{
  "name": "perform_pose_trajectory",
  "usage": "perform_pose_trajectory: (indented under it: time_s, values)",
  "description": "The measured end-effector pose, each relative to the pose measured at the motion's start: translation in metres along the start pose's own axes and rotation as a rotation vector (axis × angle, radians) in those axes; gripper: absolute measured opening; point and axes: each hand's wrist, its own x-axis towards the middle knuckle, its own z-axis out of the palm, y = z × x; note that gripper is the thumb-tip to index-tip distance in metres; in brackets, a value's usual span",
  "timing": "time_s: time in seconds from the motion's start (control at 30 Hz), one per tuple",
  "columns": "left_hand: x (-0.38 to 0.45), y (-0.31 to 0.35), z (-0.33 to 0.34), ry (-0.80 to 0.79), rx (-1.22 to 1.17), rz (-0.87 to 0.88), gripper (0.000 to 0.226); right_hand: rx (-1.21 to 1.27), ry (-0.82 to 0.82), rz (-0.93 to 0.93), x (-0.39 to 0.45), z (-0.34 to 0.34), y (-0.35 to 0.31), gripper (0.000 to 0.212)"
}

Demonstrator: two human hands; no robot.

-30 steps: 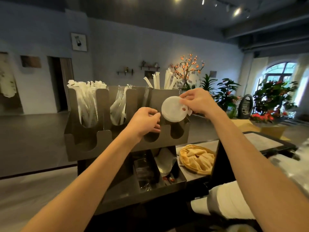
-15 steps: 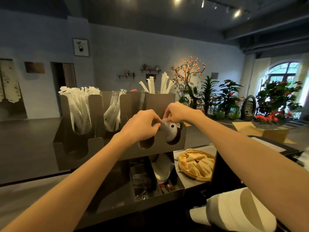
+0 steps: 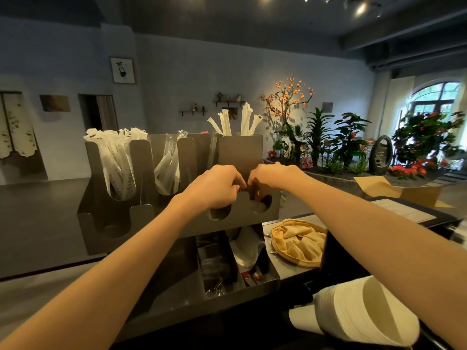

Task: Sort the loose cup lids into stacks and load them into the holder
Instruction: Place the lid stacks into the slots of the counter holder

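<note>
Hands at frame centre, over holder [image 3: 240,218] front slots. Right hand [image 3: 274,176] fingers curled down into rightmost slot; pale lid [image 3: 260,207] just visible low in that slot, can't tell if fingers grip it. Left hand [image 3: 214,186] curled over next slot's rim; grip can't tell.

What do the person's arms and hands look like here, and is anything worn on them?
Both forearms are bare as far as the picture shows; no sleeve reaches into view. The left hand and the right hand carry no glove, and no watch, bracelet or ring can be seen on the visible sides.
</note>
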Motion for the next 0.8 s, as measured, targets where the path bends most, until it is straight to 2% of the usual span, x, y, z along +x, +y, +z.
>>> perform_pose_trajectory:
  time_s: [0.07, 0.17, 0.33, 0.47, 0.57, 0.67, 0.8]
  values:
    - [-0.001, 0.0, 0.001, 0.006, -0.002, 0.008, 0.03, 0.054, -0.045, -0.029, -0.002, 0.002, 0.002, 0.048]
    - [-0.006, 0.001, 0.0, 0.038, -0.035, 0.024, 0.027, 0.231, 0.057, -0.056, -0.017, -0.003, 0.009, 0.041]
    - [-0.038, 0.001, 0.004, 0.157, -0.221, 0.032, 0.018, 0.711, 0.469, 0.035, -0.066, -0.002, 0.007, 0.022]
    - [-0.085, 0.005, 0.029, 0.101, -0.375, -0.024, 0.021, 1.03, 0.785, 0.092, -0.129, 0.041, -0.037, 0.014]
    - [-0.119, 0.0, 0.067, -0.062, -0.467, -0.112, 0.022, 1.208, 0.739, 0.1, -0.165, 0.089, -0.08, 0.012]
    - [-0.153, -0.015, 0.121, -0.187, -0.419, -0.168, 0.019, 1.276, 0.53, 0.118, -0.175, 0.154, -0.118, 0.013]
    - [-0.2, -0.038, 0.193, -0.397, -0.46, -0.294, 0.013, 1.223, 0.249, 0.228, -0.18, 0.253, -0.163, 0.014]
